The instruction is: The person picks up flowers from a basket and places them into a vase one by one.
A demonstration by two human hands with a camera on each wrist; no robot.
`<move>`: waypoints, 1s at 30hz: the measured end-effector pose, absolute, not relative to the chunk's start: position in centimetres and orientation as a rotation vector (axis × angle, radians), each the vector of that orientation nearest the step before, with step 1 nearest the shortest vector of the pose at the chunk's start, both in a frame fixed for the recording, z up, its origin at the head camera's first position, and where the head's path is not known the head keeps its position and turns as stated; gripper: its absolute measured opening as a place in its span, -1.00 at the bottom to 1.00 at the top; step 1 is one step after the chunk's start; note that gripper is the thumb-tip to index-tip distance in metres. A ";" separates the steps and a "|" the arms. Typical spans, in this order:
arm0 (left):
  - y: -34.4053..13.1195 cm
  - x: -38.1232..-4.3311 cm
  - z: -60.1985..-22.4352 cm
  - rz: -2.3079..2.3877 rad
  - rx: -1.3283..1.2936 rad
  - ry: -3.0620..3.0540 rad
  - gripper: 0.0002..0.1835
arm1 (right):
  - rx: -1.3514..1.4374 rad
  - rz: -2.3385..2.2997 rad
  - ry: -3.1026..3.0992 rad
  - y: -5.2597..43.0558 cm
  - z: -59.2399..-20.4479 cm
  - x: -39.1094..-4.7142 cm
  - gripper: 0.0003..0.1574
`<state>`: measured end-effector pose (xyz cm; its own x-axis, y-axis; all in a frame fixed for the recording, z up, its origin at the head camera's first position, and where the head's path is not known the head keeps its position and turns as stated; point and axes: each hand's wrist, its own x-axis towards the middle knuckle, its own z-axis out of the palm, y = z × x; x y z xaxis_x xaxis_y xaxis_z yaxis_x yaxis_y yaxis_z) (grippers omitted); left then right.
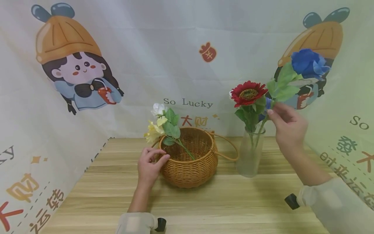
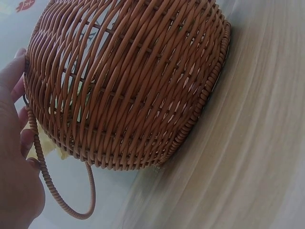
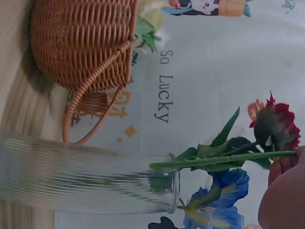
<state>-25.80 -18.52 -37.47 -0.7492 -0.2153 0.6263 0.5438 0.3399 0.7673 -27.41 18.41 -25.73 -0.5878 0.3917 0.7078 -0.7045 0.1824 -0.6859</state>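
Note:
In the head view my right hand (image 1: 290, 125) pinches the green stem of a blue rose (image 1: 309, 64) above a ribbed glass vase (image 1: 248, 162). The stem (image 3: 228, 157) slants down, its cut end overlapping the vase's mouth in the right wrist view. A red sunflower-like bloom (image 1: 248, 93) stands in the vase, with a blue iris-like flower (image 3: 217, 198) close by. My left hand (image 1: 150, 164) holds the near-left rim of a brown wicker basket (image 1: 190, 175) between thumb and fingers. White (image 1: 158, 109) and yellow flowers (image 1: 154, 130) lean over the basket's left rim.
The basket's right handle (image 1: 230, 143) hangs out toward the vase; its other handle (image 2: 52, 186) droops beside my left hand. Both containers stand on a wood-grain table (image 1: 222, 201). A printed cloth (image 1: 175, 58) encloses the back and sides.

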 end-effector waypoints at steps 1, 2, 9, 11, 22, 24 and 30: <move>-18.5 -25.8 -37.5 -1.471 -0.286 -1.945 -0.83 | 0.285 1.550 -1.565 18.5 -25.6 -27.6 -0.78; -18.5 -25.8 -37.5 -1.474 -0.285 -1.944 -0.83 | 0.262 1.530 -1.564 18.6 -25.5 -27.7 -0.79; -18.6 -25.8 -37.6 -1.486 -0.281 -1.939 -0.82 | 0.185 1.563 -1.477 19.0 -24.6 -28.5 -0.83; -18.5 -25.8 -37.6 -1.489 -0.284 -1.939 -0.82 | 0.186 1.564 -1.441 19.0 -24.4 -28.8 -0.84; -18.5 -25.8 -37.4 -1.499 -0.289 -1.935 -0.82 | 0.212 1.709 -1.187 19.6 -23.6 -29.7 -0.84; -18.5 -25.8 -37.4 -1.504 -0.294 -1.927 -0.82 | 0.220 1.735 -1.166 19.7 -23.6 -29.7 -0.84; -18.5 -25.9 -37.6 -1.501 -0.298 -1.918 -0.84 | 0.137 1.832 -1.137 19.9 -24.0 -29.8 -0.82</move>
<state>-25.91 -18.48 -37.56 -0.7465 -0.2202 0.6279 0.5567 0.3102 0.7706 -29.84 19.88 -24.05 -0.5502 0.6526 0.5209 -0.7564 -0.1253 -0.6420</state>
